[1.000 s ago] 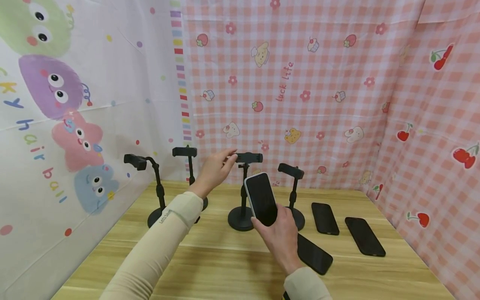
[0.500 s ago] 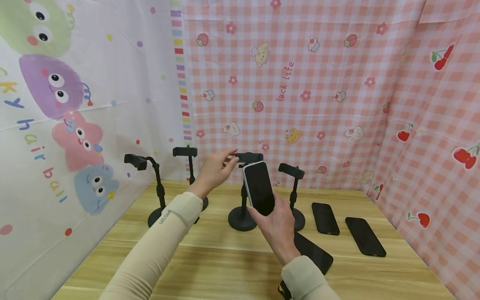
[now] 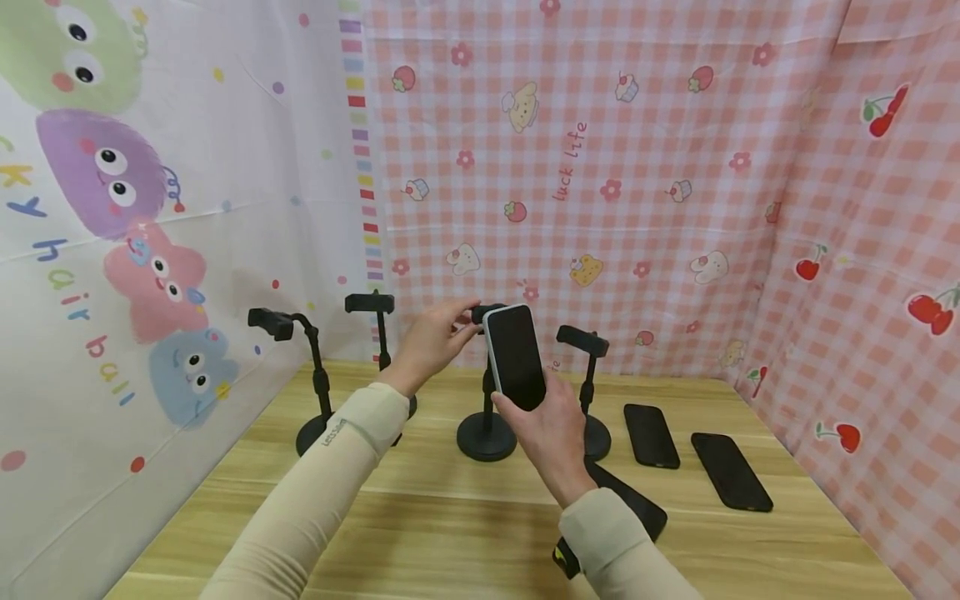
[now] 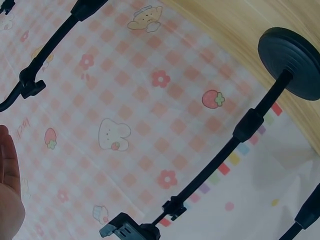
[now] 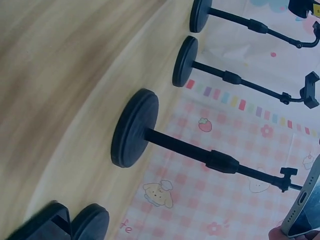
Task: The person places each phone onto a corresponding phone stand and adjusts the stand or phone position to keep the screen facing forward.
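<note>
My right hand (image 3: pixel 547 437) grips a smartphone (image 3: pixel 516 358) by its lower part, black screen toward me. The phone stands tilted in front of the clamp of the middle phone stand (image 3: pixel 486 437), covering much of it. At the clamp's left end (image 3: pixel 480 314), my left hand (image 3: pixel 435 337) pinches it between thumb and fingers. The right wrist view shows the bottom edge of the phone (image 5: pixel 304 200) beside the top of that stand's pole (image 5: pixel 220 161). Only part of my left hand (image 4: pixel 9 187) enters the left wrist view.
Two more phone stands (image 3: pixel 321 383) (image 3: pixel 370 303) rise on the left, and another stand (image 3: pixel 585 342) is close right of the phone. Dark phones (image 3: pixel 651 436) (image 3: pixel 731 472) lie on the wooden table (image 3: pixel 420 533); another phone (image 3: pixel 637 504) lies partly under my right forearm. Patterned cloth (image 3: pixel 630 225) hangs behind.
My right hand has raised the phone up and slightly left, until it overlaps the middle stand's clamp. My left hand has stayed at the clamp's left end, shifting only slightly right.
</note>
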### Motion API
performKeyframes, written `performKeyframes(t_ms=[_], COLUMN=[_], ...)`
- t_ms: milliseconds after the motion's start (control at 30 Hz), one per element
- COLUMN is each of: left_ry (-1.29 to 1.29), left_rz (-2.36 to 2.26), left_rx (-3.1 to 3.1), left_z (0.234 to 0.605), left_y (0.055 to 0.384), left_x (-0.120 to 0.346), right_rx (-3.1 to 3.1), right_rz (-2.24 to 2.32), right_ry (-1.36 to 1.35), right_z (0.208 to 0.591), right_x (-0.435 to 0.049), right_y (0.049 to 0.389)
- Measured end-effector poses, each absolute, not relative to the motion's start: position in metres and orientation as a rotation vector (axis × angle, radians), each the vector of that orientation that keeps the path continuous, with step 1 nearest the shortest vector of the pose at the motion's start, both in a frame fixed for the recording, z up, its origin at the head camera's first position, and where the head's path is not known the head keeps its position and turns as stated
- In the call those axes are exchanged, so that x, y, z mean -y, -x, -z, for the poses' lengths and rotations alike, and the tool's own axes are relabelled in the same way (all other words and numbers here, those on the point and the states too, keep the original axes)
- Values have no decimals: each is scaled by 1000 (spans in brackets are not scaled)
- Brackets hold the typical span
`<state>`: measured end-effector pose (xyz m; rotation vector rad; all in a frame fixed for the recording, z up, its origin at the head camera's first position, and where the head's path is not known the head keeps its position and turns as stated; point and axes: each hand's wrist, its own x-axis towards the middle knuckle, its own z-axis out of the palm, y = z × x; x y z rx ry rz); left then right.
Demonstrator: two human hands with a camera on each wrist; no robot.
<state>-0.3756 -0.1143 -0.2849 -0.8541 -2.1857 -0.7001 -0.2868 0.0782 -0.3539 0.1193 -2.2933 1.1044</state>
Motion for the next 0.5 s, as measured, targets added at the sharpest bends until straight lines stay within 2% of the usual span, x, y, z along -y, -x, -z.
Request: performKeyframes(t_ms=[500], left_ry=[910], left_rz=[690], left_rx=[2073], left_z=[286], left_y=[374], left_x=[109], right_rx=[2282], right_rz=[-1230], right_ry=[-157], right_z=[328], right_x=[-74], right_y=[297])
